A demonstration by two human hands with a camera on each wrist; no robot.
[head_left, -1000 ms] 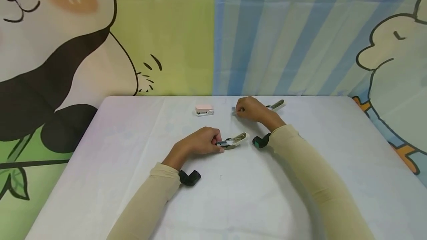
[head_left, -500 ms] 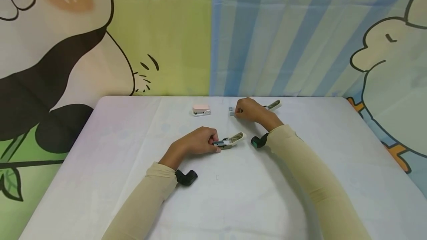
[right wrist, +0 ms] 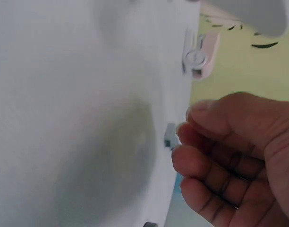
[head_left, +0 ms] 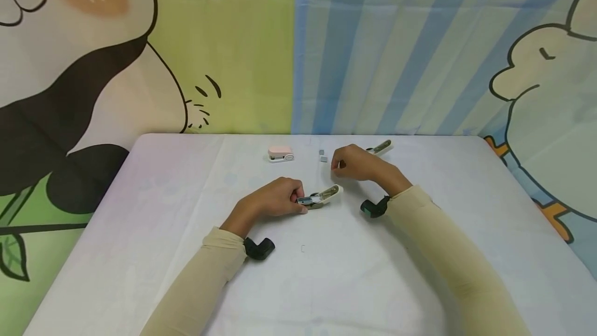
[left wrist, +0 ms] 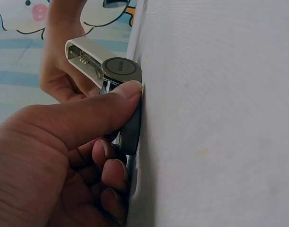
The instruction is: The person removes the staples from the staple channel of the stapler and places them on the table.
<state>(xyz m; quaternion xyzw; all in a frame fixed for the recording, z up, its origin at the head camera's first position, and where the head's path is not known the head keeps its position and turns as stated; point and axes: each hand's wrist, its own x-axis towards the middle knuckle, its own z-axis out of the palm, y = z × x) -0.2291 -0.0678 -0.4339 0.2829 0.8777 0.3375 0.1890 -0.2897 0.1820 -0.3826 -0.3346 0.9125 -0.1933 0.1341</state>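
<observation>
My left hand pinches an opened-up stapler between thumb and fingers, close on the white table. In the left wrist view, its white top is swung up and the thumb lies along the grey base. Behind it, my right hand is over the table with its fingers curled and thumb close to the index fingertip. I cannot tell whether something small is between them. Two small grey staple strips lie just past these fingertips; in the right wrist view a staple strip appears beside them.
A pink and white stapler sits at the back of the table. Another opened stapler lies behind my right hand, partly hidden. One loose staple is near the front. A patterned cloth hangs behind the table's far edge.
My right hand has drawn back from the staple strips, toward me and slightly right, and both strips now show fully. The left hand keeps its grip on the stapler. The head view has shifted slightly.
</observation>
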